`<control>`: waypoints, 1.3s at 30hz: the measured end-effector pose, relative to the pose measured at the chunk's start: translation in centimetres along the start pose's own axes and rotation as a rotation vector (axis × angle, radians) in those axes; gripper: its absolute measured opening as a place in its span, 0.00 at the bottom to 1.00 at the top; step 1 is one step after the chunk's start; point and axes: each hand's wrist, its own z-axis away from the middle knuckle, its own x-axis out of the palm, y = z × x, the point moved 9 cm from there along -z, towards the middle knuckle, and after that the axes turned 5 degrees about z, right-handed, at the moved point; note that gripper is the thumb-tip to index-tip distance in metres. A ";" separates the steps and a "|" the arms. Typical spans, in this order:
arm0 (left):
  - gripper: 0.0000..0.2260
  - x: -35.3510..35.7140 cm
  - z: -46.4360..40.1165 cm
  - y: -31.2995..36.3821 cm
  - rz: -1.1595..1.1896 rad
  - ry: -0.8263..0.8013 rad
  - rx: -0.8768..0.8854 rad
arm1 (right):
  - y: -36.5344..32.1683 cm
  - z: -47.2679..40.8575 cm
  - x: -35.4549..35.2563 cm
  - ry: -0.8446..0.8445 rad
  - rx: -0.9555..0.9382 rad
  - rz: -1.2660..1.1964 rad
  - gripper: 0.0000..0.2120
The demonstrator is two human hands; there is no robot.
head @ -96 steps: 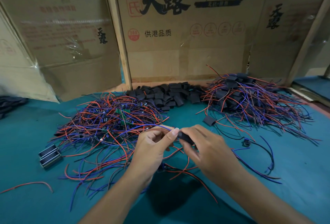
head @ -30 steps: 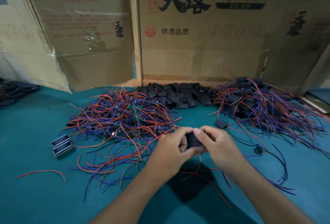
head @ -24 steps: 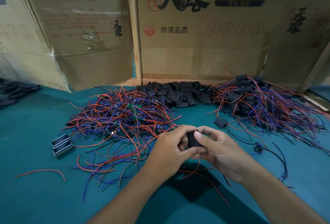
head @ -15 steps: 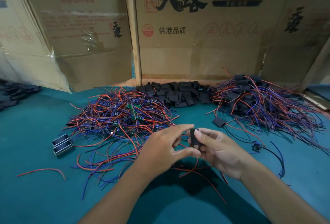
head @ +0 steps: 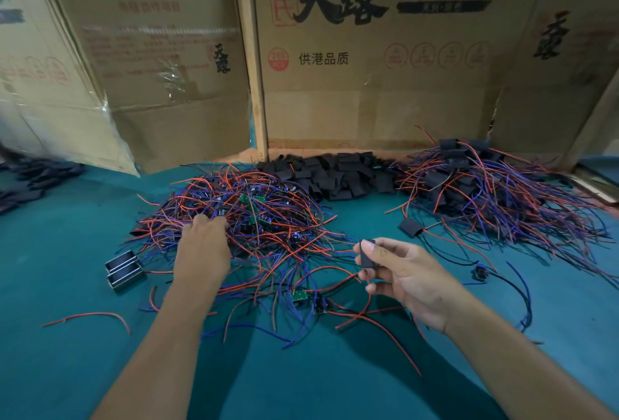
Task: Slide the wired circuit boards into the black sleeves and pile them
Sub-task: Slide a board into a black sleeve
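A tangled heap of wired circuit boards, red and blue leads around small green boards, lies left of centre. Behind it sits a pile of empty black sleeves. At the right lies the pile of sleeved boards. One black sleeve is held upright, its wires trailing below

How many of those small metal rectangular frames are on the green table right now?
2: the metal rectangular frames lie side by side, touching, left of the unsleeved wire heap, one behind the other. Others may hide under wires.
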 end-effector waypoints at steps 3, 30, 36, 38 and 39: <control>0.14 -1.0 -0.5 -0.6 0.004 0.058 -0.019 | 0.0 0.1 0.1 0.001 -0.002 0.011 0.28; 0.11 -3.8 4.9 7.0 1.763 0.053 0.016 | -1.2 0.2 -0.7 0.131 -0.280 0.649 0.07; 0.10 -4.8 5.2 7.5 1.930 0.122 0.072 | -1.6 1.0 1.3 0.084 -0.317 0.756 0.07; 0.10 -5.0 5.2 7.4 1.977 0.153 0.067 | -1.5 1.3 2.6 0.054 -0.362 0.821 0.07; 0.10 -5.0 5.2 7.3 2.000 0.161 0.062 | -1.4 1.5 3.2 0.050 -0.398 0.867 0.08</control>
